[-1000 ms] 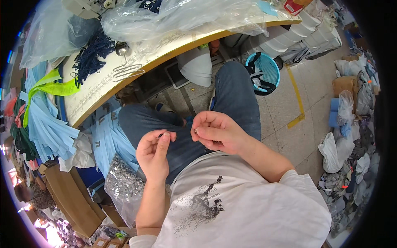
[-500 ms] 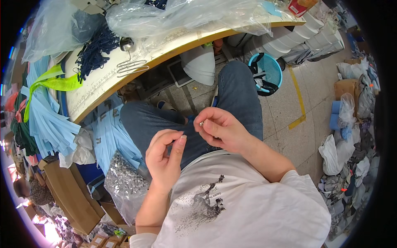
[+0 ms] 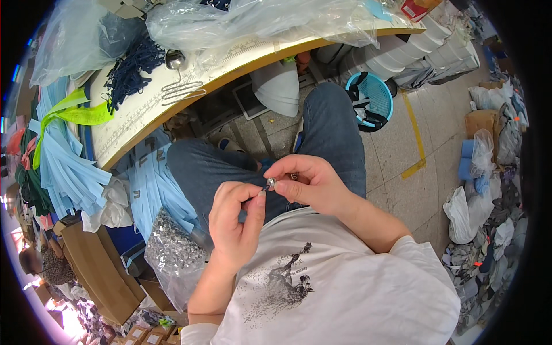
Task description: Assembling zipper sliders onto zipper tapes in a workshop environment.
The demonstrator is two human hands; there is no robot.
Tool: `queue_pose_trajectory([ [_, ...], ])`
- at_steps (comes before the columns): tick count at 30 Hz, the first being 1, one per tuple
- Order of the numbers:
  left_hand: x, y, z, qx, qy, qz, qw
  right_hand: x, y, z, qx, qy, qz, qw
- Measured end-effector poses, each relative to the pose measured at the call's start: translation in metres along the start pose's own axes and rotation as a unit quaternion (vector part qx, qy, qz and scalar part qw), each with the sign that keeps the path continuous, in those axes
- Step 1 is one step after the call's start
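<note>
Above my lap, my two hands meet. My left hand (image 3: 234, 217) pinches a small dark cord end (image 3: 265, 188) between thumb and fingertips. Just across from it, my right hand (image 3: 315, 183) holds a small shiny metal piece (image 3: 271, 182) between thumb and forefinger. The cord end touches or nearly touches the metal piece; I cannot tell whether it is inside. More metal glints under the curled fingers of my right hand. A pile of navy cord loops (image 3: 129, 80) lies on the table at the upper left.
The curved white table (image 3: 126, 129) bears clear plastic sheeting (image 3: 259, 23) and a bent wire hook (image 3: 183, 92). Light blue strips (image 3: 69, 167) hang at its left. A clear bag of metal pieces (image 3: 172, 253) stands beside my left leg. A blue basket (image 3: 379, 103) is on the floor.
My left hand has moved right, bringing the dark cord end up to the metal piece. The right hand's fingers have shifted, so the metal piece shows more at the fingertips.
</note>
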State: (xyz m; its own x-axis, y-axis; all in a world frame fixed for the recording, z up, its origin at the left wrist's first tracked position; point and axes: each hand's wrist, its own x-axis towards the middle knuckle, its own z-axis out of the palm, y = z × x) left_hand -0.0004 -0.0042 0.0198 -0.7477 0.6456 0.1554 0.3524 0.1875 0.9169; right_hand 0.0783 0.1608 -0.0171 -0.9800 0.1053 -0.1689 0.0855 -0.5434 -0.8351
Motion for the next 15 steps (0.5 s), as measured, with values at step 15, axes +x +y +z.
queue_pose_trajectory([
  [15,0.0003,-0.0021,-0.0034,-0.071,-0.004,-0.091,0.993,-0.0001,-0.0069,0.0034,-0.109,-0.009,-0.054,0.993],
])
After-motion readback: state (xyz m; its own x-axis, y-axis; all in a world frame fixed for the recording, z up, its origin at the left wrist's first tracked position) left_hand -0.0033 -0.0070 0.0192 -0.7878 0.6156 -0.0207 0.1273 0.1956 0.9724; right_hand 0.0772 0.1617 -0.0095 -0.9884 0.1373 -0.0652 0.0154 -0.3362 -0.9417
